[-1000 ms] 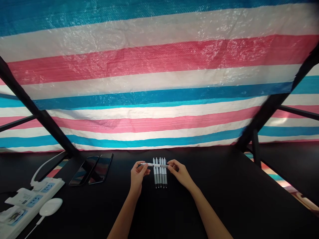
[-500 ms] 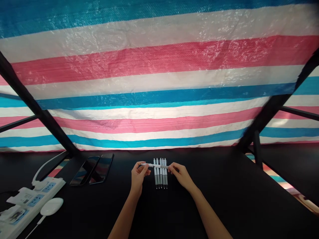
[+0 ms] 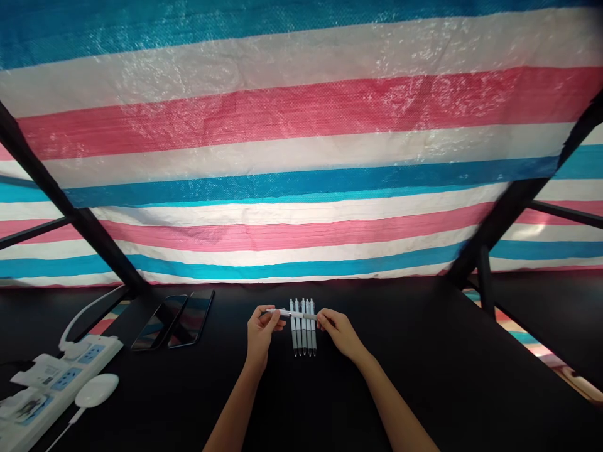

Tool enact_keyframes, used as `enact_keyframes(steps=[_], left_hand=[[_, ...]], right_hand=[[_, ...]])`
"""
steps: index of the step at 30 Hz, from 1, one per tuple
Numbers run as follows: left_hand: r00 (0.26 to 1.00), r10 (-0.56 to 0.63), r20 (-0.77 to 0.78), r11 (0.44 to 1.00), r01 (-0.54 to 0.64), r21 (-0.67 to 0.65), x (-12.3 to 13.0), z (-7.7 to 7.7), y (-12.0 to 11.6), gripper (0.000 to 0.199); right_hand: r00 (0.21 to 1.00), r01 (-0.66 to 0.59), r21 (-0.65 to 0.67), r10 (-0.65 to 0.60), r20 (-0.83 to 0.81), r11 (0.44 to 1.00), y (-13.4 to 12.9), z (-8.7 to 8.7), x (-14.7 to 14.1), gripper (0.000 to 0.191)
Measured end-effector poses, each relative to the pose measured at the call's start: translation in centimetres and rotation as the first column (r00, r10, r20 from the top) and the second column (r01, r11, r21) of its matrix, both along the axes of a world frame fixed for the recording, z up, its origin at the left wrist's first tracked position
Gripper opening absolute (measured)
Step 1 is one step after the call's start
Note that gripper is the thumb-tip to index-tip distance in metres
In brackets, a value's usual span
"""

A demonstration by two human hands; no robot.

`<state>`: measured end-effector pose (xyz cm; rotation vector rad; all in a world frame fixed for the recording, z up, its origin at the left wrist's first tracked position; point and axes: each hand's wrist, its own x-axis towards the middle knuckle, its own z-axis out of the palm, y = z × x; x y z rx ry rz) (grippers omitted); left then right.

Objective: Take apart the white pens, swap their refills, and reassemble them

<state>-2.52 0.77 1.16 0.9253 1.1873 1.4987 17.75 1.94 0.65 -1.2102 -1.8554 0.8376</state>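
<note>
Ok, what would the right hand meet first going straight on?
Probably the upper ends of the row of pens, just past the right hand, beneath the pen it pinches; depth is unclear.

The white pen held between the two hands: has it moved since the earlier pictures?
Yes, slightly: the pen has tilted, its right end dipping toward the person, judged against the row of pens beneath.

On the desk point(image 3: 438, 376), two phones point(image 3: 173, 321) lie left of the pens point(image 3: 302, 333), with a power strip point(image 3: 66, 378) further left.
</note>
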Motion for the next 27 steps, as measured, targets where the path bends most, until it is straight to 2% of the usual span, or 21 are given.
enact_keyframes(steps=[2,4,7,9,11,13,16,20,27], left_hand=[[1.000,0.006,-0.008,1.000,-0.006,0.002,0.1,0.0,-0.1,0.039],[1.000,0.031,-0.001,0.999,-0.031,0.019,0.2,0.0,-0.1,0.042],[0.995,0.065,0.074,0.997,-0.068,0.038,0.4,-0.2,-0.1,0.052],[0.989,0.052,0.140,0.998,-0.055,0.022,0.3,-0.2,-0.1,0.055],[0.981,0.025,0.193,1.000,-0.026,0.003,0.2,-0.3,0.0,0.054],[0.974,-0.001,0.226,1.000,0.002,-0.004,0.1,-0.2,0.0,0.053],[0.970,-0.035,0.240,0.999,0.037,-0.006,0.1,-0.1,0.0,0.051],[0.970,-0.051,0.236,0.998,0.055,-0.011,0.2,0.1,0.0,0.046],[0.973,-0.047,0.225,0.999,0.045,0.016,-0.2,-0.3,0.1,0.039]], right_hand=[[1.000,-0.020,-0.023,0.020,-0.014,1.000,-0.2,0.2,0.0,0.039],[0.992,-0.106,-0.082,0.099,-0.078,0.991,-0.4,0.6,-0.1,0.038],[0.933,-0.339,-0.205,0.300,-0.199,0.918,-0.9,1.4,-0.3,0.035],[0.907,-0.402,-0.242,0.348,-0.237,0.883,-1.1,1.7,-0.5,0.036],[0.917,-0.356,-0.225,0.294,-0.269,0.907,-0.9,1.7,-0.5,0.039],[0.932,-0.257,-0.191,0.191,-0.308,0.947,-0.4,1.4,-0.4,0.043],[0.926,-0.133,-0.188,0.054,-0.374,0.973,0.4,0.5,0.0,0.047],[0.879,-0.009,-0.228,-0.101,-0.466,0.974,1.0,-0.2,0.4,0.050],[0.785,0.093,-0.272,-0.238,-0.572,0.958,1.2,-0.5,0.7,0.051]])
